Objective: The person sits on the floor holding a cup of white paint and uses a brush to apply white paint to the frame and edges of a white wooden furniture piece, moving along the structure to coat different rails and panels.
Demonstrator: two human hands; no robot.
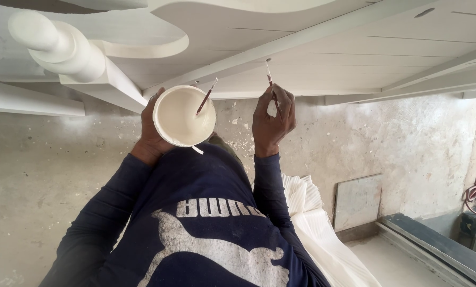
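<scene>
Two hands raised: left hand (pixel 152 126) cupping paint bowl (pixel 183 116), right hand (pixel 272 119) pinching thin brush (pixel 270 79) against white furniture (pixel 312 48).

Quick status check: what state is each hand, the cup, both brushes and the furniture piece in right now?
Left hand: gripping the cup.
Cup: held tilted, open, white paint inside.
Spare brush: resting in the cup, handle sticking out.
Right hand: pinching a thin brush.
Thin brush: raised, tip at a white slat.
White furniture: overhead, coated white.

Dusty concrete floor (pixel 46 175) carries a grey slab (pixel 357 201) and white fluted moulding (pixel 323 234).
</scene>
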